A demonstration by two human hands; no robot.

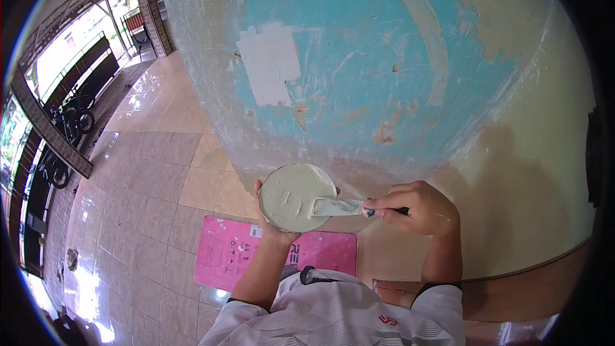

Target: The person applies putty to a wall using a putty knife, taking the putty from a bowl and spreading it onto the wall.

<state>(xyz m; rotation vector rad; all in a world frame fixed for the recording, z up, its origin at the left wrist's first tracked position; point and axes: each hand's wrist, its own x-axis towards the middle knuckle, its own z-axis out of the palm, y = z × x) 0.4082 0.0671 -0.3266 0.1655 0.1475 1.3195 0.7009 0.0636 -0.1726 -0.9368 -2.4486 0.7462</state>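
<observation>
Far left, a parked motorbike (78, 118) stands outside, beyond the glossy tiled floor (147, 186). Next, a flat pink sheet (218, 256) lies on the floor, beneath the left forearm. Above it, on the upright wall panel, a white patch (272, 64) sits near the left of the turquoise area; edges squared off, surface flat, so judged complete as a coat. Below that, the left hand (277, 234) is wrapped around a round container (282, 229) from the left and underneath, fingertips just showing past its far right edge; container held in front of the torso, near the foot of the panel. Its pale paste (288, 192) spreads nearly to the rim, with a few ridges; supply judged ample. At the right edge of the paste, the blade of a spatula (343, 207) lies over it, apparently in contact. Turquoise paint (359, 70) beyond: mostly uncoated, with scratches and brown scuffs (384, 134) exposed; judged as the portion left. The right hand (423, 208) grips the spatula handle, apart from the left hand, neither touching the panel. Upper right, one curved band (432, 32) of similar paste sweeps downward, raised and not feathered out; judged laid on but unsmoothed. Far right, plain pale wall (551, 173) carrying a shadow. Overall coverage estimate: early, partial.
</observation>
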